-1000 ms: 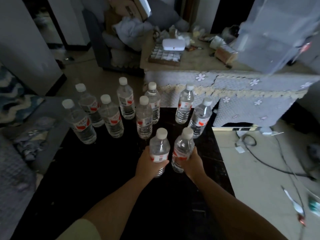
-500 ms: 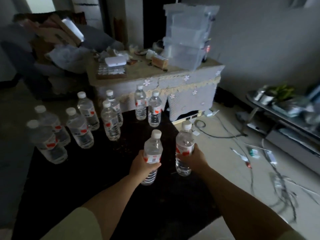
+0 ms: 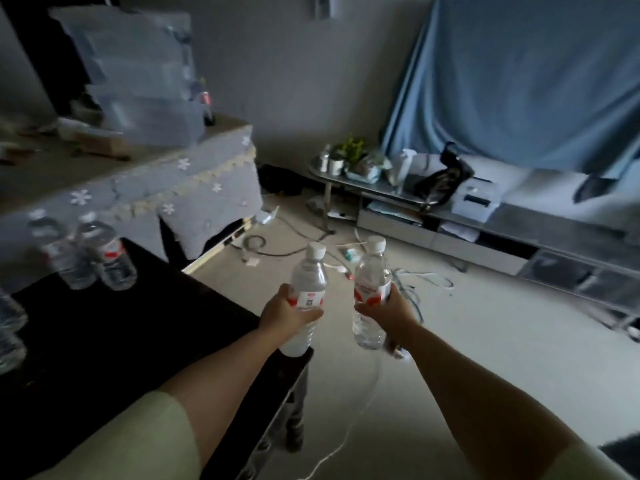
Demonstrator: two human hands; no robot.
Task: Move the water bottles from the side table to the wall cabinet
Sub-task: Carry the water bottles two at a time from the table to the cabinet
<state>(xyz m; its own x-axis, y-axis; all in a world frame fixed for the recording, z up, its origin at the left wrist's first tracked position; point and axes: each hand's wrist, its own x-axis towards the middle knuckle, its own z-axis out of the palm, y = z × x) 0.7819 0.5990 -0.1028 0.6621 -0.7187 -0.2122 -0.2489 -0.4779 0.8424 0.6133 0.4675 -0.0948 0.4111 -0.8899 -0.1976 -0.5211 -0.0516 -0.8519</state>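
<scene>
My left hand (image 3: 285, 315) grips a clear water bottle (image 3: 306, 271) with a white cap and red-white label, held upright over the right edge of the black side table (image 3: 104, 341). My right hand (image 3: 389, 311) grips a second such bottle (image 3: 372, 271), upright above the floor to the table's right. Two more bottles (image 3: 104, 252) stand blurred at the table's far left, and others are cut off at the left frame edge. A long low cabinet (image 3: 485, 237) runs along the far wall on the right.
A cloth-covered table (image 3: 138, 188) with stacked clear plastic boxes (image 3: 138, 81) stands at the left back. Cables and small items (image 3: 346, 261) litter the pale floor between me and the low cabinet. A blue cloth (image 3: 519, 81) hangs over something above the cabinet.
The view has swung right, away from the bottles on the table toward the wall cabinet. Both hands carried their bottles rightward past the table's edge.
</scene>
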